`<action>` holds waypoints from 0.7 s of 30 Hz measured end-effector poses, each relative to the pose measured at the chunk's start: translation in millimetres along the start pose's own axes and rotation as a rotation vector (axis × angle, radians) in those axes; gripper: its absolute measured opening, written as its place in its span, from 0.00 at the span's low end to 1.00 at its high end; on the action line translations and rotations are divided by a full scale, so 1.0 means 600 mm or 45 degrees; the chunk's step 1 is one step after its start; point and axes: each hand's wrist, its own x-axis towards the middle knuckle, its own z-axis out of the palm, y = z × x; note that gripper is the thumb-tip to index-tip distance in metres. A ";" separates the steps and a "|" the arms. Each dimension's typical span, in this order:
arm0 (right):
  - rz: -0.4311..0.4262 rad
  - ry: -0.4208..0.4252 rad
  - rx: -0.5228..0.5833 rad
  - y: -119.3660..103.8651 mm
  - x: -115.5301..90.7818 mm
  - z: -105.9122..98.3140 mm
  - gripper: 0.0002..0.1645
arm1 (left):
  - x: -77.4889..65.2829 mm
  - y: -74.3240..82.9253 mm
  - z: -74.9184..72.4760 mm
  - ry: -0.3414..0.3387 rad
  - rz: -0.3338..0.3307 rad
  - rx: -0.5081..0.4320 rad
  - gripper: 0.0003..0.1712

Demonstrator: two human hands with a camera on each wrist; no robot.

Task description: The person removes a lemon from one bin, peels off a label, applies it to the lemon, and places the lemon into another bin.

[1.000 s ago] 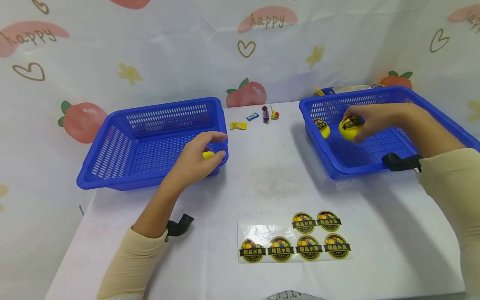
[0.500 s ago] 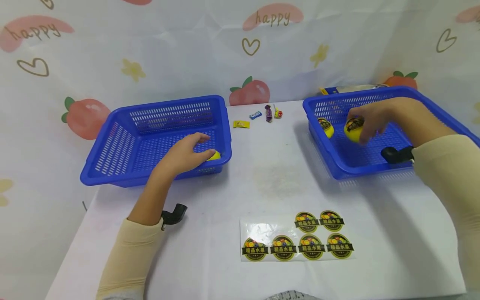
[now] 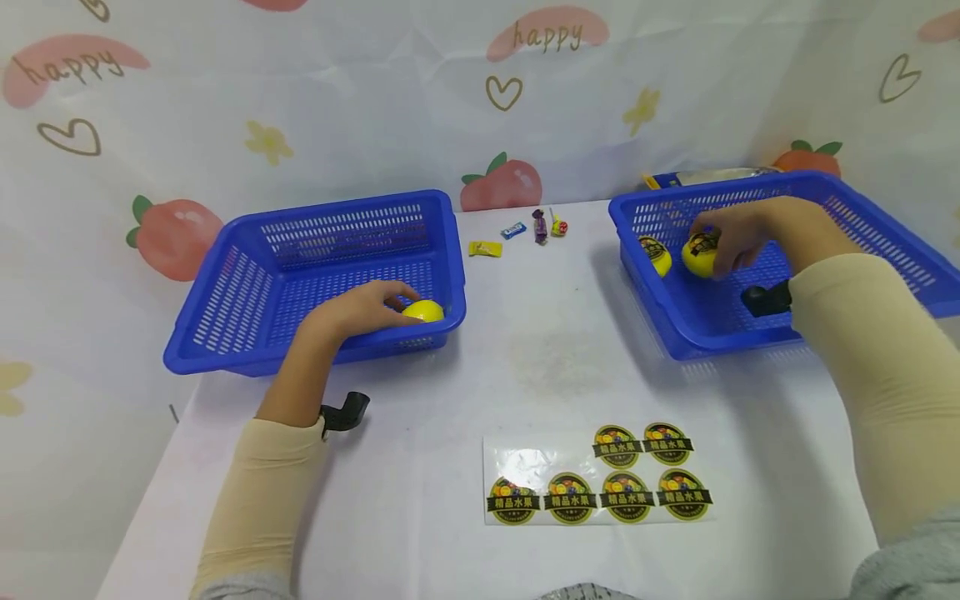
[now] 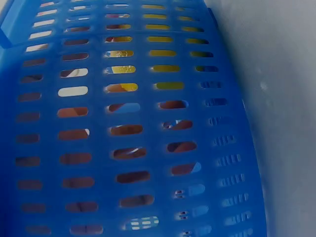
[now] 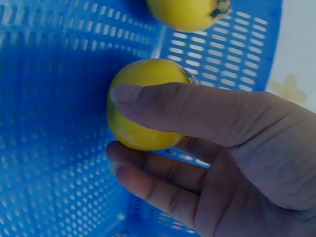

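Observation:
In the head view my left hand (image 3: pixel 367 307) reaches over the near rim of the left blue basket (image 3: pixel 251 364), fingers and thumb around a plain yellow fruit (image 3: pixel 424 311) at its right corner. The left wrist view looks at the slotted basket wall (image 4: pixel 98 143), with bits of yellow and hand showing through. Inside the right blue basket (image 3: pixel 720 341), my right hand (image 3: pixel 738 237) grips a round yellow fruit (image 3: pixel 699 258) bearing a dark round sticker. Its thumb crosses the fruit (image 5: pixel 143 74) in the right wrist view. Another stickered yellow fruit (image 3: pixel 657 257) lies beside it.
A sheet of round fruit stickers (image 3: pixel 540 463) lies on the white table (image 3: pixel 420 500) in front. Between the baskets, towards the back, are a yellow wrapped candy (image 3: pixel 486 249), a blue one (image 3: pixel 513 230), a purple one (image 3: pixel 540 227) and a lollipop (image 3: pixel 559 226).
My left hand has lowered and its fingers have closed in around the yellow fruit in the left basket. The right hand keeps its fruit, shifting only slightly within the right basket.

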 end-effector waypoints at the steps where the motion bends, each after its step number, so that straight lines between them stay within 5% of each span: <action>1: -0.006 -0.004 0.011 0.003 0.003 0.002 0.55 | 0.002 0.001 0.000 -0.014 0.009 -0.002 0.31; 11: 0.028 0.047 0.032 0.020 0.004 0.016 0.60 | 0.016 0.003 -0.001 -0.065 0.025 0.020 0.32; 21: -0.053 0.102 0.025 0.030 -0.004 0.023 0.59 | 0.017 0.003 0.004 -0.093 0.038 0.073 0.33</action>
